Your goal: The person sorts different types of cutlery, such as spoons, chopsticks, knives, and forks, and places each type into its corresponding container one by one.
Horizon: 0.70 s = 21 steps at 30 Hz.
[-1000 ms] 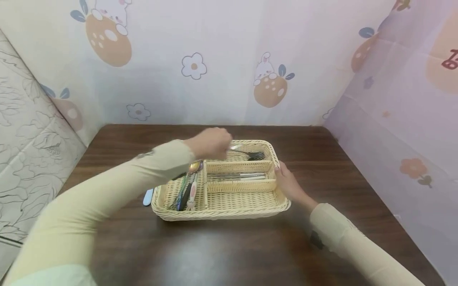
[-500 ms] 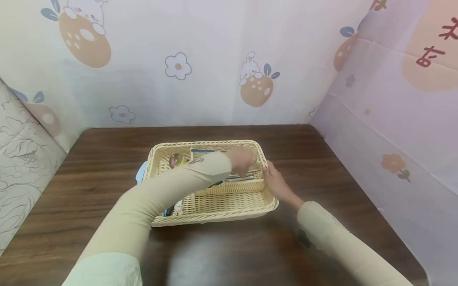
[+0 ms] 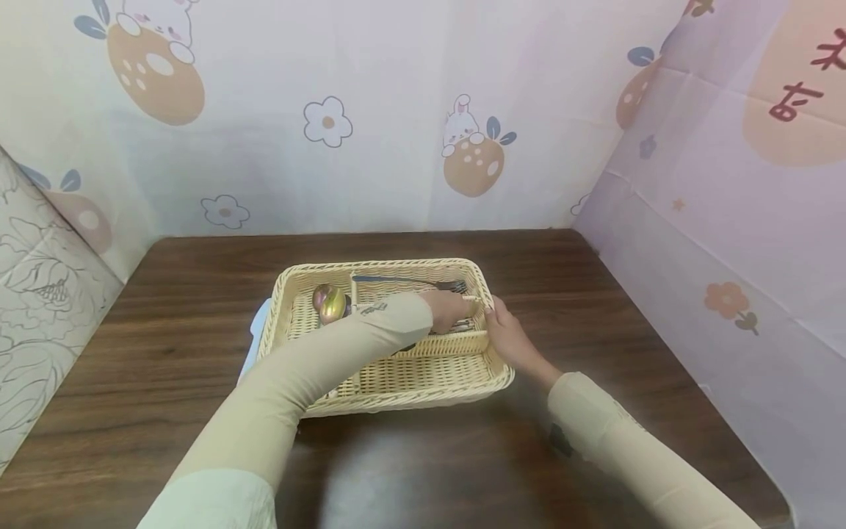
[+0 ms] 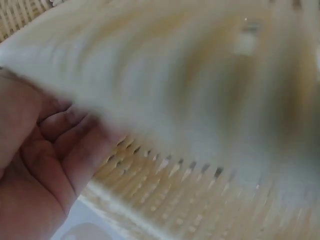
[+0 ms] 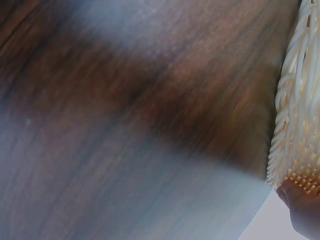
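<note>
A cream wicker basket (image 3: 410, 400) with divided compartments sits on the table. My right hand (image 3: 514, 339) grips its right rim, the thumb (image 5: 295, 192) lying over the edge. My left hand (image 3: 451, 308) is down in the middle compartment, near the right end. Among its fingers (image 4: 80, 155), the tips disappear behind a blurred woven wall (image 4: 165, 90), so what they hold is hidden. Silver cutlery (image 3: 463, 325) lies by that hand. A dark-handled fork (image 3: 396, 279) rests in the back compartment. Rounded golden spoons (image 3: 333, 305) lie in the left compartment, partly covered by my left arm.
Along the basket's left side lies a flat light blue item (image 3: 256, 330), partly behind my left sleeve. The dark wooden table (image 3: 562, 279) ends at a patterned cloth wall (image 3: 383, 176) behind and at the right.
My left hand has moved right and down from above the back compartment into the middle one. The head view has turned slightly right. My right hand stays on the basket rim.
</note>
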Motion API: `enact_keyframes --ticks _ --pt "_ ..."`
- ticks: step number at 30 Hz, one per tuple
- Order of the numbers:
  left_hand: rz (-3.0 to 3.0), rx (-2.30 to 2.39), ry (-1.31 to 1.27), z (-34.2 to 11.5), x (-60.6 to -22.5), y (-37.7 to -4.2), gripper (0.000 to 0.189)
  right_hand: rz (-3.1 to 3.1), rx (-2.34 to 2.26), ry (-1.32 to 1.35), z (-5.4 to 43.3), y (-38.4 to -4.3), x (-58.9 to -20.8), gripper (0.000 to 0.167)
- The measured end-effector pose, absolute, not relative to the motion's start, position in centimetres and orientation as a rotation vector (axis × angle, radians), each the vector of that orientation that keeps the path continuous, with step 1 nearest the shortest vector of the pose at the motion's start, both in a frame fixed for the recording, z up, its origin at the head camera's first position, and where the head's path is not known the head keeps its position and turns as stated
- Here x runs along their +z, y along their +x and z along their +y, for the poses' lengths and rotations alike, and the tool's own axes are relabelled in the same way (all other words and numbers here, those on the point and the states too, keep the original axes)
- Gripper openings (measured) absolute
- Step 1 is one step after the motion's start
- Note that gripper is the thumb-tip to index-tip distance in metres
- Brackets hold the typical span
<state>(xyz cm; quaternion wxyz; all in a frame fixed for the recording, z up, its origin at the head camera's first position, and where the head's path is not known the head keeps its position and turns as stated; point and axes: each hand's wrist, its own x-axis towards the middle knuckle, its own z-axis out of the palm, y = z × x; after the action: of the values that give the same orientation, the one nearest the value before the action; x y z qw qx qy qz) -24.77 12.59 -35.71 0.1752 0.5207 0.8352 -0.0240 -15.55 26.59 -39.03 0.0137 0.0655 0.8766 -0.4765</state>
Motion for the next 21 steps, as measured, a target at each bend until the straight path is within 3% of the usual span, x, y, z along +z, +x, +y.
enact_keyframes --ticks 5,9,12,16,21 --pt "2.405 -0.051 1.571 12.1 -36.2 -24.8 0.027 2.726 -1.481 0.204 26.7 -15.7 -39.2 0.049" --pt "2.433 0.019 1.596 10.1 -34.3 -24.2 0.018 2.746 -1.469 0.189 26.7 -15.8 -39.3 0.05" --pt "2.492 0.168 1.549 6.6 -32.0 -23.4 0.012 2.755 -1.468 0.171 26.3 -16.0 -39.2 0.049" --pt "2.604 0.391 1.486 0.9 -29.9 -22.5 0.021 2.756 -1.461 0.17 26.4 -16.1 -39.3 0.049" --pt "2.81 0.476 1.28 -6.7 -28.8 -23.2 0.017 2.762 -1.436 0.193 26.9 -15.9 -39.4 0.051"
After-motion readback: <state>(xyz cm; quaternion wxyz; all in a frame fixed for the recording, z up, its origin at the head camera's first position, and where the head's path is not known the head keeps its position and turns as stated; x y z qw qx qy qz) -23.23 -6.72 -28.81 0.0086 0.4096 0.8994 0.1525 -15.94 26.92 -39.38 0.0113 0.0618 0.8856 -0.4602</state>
